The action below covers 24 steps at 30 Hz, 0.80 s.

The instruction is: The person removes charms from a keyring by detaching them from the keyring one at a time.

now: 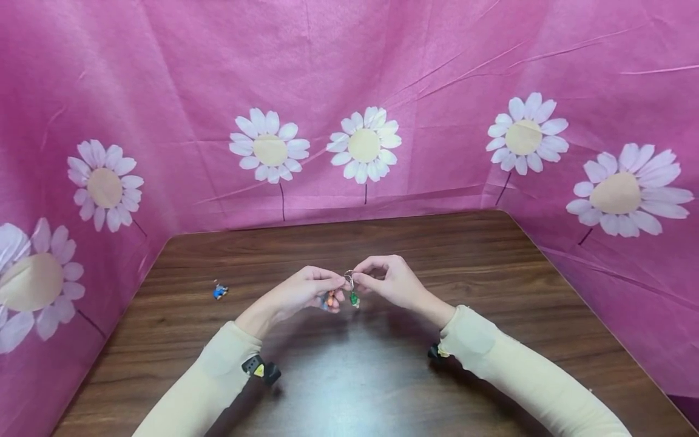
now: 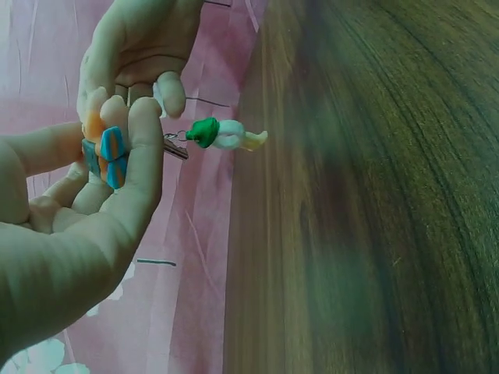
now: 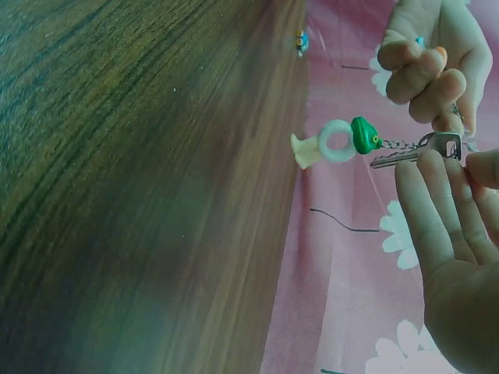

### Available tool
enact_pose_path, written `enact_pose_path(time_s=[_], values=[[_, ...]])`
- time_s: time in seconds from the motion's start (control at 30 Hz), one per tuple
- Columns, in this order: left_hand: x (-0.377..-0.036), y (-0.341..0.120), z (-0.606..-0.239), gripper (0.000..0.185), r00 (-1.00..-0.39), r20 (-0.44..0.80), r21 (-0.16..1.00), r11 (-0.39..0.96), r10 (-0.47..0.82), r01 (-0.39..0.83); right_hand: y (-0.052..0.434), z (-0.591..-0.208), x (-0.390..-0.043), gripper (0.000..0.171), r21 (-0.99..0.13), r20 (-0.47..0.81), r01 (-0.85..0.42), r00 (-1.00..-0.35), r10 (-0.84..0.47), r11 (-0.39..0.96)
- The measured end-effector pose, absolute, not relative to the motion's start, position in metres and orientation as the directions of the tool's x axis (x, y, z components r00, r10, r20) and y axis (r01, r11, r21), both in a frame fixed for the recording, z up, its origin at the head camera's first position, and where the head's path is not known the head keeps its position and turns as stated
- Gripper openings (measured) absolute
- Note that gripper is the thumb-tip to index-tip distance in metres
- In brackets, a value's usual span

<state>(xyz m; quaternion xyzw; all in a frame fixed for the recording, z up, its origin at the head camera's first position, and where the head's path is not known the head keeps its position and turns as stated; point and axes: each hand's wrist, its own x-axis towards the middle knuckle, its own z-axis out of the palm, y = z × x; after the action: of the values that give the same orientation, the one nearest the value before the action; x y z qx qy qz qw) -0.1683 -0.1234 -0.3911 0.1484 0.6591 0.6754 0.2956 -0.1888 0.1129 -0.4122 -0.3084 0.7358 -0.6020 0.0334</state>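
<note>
Both hands meet above the middle of the wooden table (image 1: pixel 491 267). My left hand (image 1: pixel 333 284) pinches a small metal key ring (image 1: pixel 349 277), and an orange-and-blue striped charm (image 2: pixel 113 156) is tucked under its curled fingers. My right hand (image 1: pixel 360 280) pinches the head of a silver key (image 3: pixel 413 152) on the same ring. A green-and-white charm (image 3: pixel 343 140) hangs from the ring by a short chain, below the hands and clear of the table.
A small blue-and-orange figure (image 1: pixel 220 292) lies on the table to the left of the hands. Pink cloth with white daisies (image 1: pixel 364 145) walls the table at the back and on both sides. Cream sleeves cover both forearms.
</note>
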Motion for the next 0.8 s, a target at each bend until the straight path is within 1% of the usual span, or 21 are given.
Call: enact_pose_path(time_s=[0.17, 0.27, 0.37, 0.47, 0.6, 0.7, 0.8], values=[[-0.1660, -0.1217, -0.3909, 0.032, -0.794, -0.151, 0.987, 0.048, 0.589, -0.152, 0.1125, -0.4125, -0.1878, 0.007, -0.874, 0.356, -0.470, -0.790, -0.499, 0.121], [-0.1644, -0.1210, -0.3895, 0.033, -0.806, -0.117, 0.993, 0.057, 0.580, -0.104, 0.1122, -0.4127, -0.1875, 0.008, -0.869, 0.382, -0.486, -0.777, -0.500, 0.092], [-0.1640, -0.1202, -0.3883, 0.033, -0.821, -0.086, 0.996, 0.072, 0.565, -0.055, 0.1115, -0.4137, -0.1885, 0.010, -0.854, 0.431, -0.518, -0.751, -0.500, 0.041], [-0.1637, -0.1195, -0.3869, 0.031, -0.835, -0.057, 0.995, 0.097, 0.547, -0.004, 0.1113, -0.4151, -0.1904, 0.013, -0.802, 0.507, -0.597, -0.703, -0.499, 0.027], [-0.1629, -0.1197, -0.3866, 0.029, -0.842, -0.032, 0.987, 0.152, 0.538, 0.060, 0.1124, -0.4162, -0.1931, 0.019, -0.677, 0.599, -0.731, -0.612, -0.516, 0.081], [-0.1626, -0.1203, -0.3881, 0.028, -0.839, -0.017, 0.975, 0.195, 0.544, 0.107, 0.1139, -0.4153, -0.1943, 0.022, -0.602, 0.624, -0.790, -0.555, -0.550, 0.113], [-0.1631, -0.1209, -0.3910, 0.027, -0.823, -0.003, 0.967, 0.212, 0.568, 0.142, 0.1150, -0.4141, -0.1945, 0.020, -0.554, 0.622, -0.820, -0.522, -0.584, 0.143]])
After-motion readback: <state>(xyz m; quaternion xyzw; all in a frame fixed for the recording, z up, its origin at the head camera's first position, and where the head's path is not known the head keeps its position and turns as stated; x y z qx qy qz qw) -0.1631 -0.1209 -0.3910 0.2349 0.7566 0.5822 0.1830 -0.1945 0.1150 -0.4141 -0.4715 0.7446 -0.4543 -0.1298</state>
